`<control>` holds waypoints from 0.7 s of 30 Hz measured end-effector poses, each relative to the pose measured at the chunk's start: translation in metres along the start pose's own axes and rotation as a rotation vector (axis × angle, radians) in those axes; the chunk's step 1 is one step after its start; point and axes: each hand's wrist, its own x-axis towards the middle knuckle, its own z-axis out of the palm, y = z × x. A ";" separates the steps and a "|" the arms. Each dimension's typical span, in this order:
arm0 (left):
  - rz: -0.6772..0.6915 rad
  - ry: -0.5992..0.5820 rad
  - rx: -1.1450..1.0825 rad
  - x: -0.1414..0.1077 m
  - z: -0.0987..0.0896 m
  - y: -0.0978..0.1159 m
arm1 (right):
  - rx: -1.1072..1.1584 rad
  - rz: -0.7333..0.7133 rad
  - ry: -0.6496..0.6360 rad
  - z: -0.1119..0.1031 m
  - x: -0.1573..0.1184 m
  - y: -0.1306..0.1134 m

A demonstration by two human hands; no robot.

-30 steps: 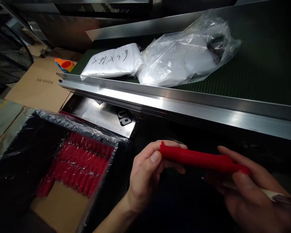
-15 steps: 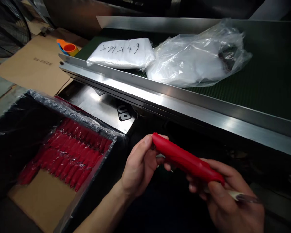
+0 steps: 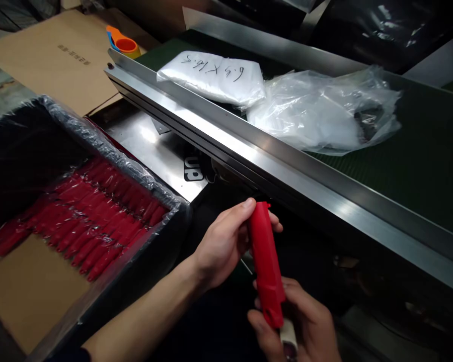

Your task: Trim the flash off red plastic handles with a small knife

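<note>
A long red plastic piece, shaped like a handle, stands nearly upright before me. My left hand is closed on its upper end, thumb along the near side and fingertips showing behind. At the lower end is my right hand, closed, with fingers against the red piece. A slim tool with a pale handle sits in that same hand; its working end is hidden. To the left, similar red pieces, wrapped in clear plastic, lie in rows inside a lined box.
A conveyor with a metal rail crosses ahead, carrying a white package with handwriting and a clear plastic bag. Flat cardboard and an orange-and-yellow tape roll lie behind. Below the rail is a metal plate.
The red piece has swung from a slant toward upright. My right hand has moved left and down, under the piece. The whole view has shifted and tilted.
</note>
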 end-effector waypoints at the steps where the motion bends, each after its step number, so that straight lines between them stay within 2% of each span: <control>1: 0.007 -0.017 0.008 0.000 0.000 0.000 | -0.032 -0.013 -0.022 0.001 0.000 0.001; 5: 0.023 -0.098 0.028 0.000 -0.002 -0.002 | -0.177 -0.033 -0.092 0.003 0.003 0.001; 10: 0.041 -0.174 0.041 -0.001 -0.004 -0.002 | -0.268 -0.096 -0.069 0.004 0.003 -0.002; 15: 0.077 -0.210 0.064 -0.002 -0.003 0.000 | -0.271 -0.172 -0.066 0.002 0.003 0.003; 21: 0.097 -0.243 0.084 -0.002 -0.003 -0.001 | -0.262 -0.179 -0.075 0.002 0.003 0.006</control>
